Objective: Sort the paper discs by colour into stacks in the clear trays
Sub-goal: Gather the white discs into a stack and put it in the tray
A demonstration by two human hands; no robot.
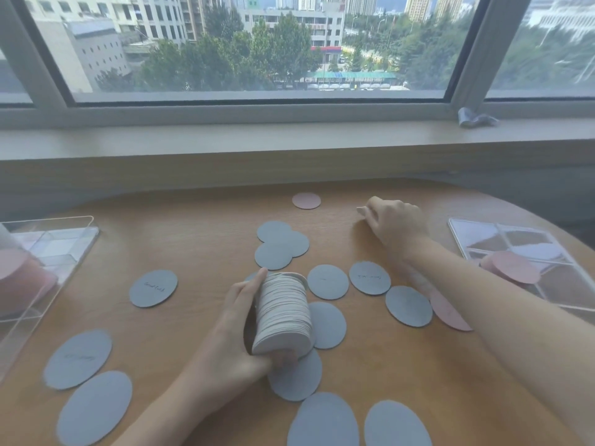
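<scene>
Leftmost, at the table's (199, 226) left edge, a clear tray (48, 249) holds a stack of pink discs (22, 281). Grey-blue paper discs (153, 288) lie scattered flat across the tabletop from the near left corner to the near edge, some overlapping, a few with faint writing. Near the middle, the left hand (231, 336) grips a thick stack of white discs (283, 313) on edge, fingers and thumb curled round it. Toward the far edge lies a single pink disc (306, 200). The right hand (394, 223) rests beyond, fingers curled and pinching something pale, too small to tell. Along the right edge, a second clear tray (502, 239) carries pink discs (515, 267); another pink disc (450, 313) lies beside the forearm.
</scene>
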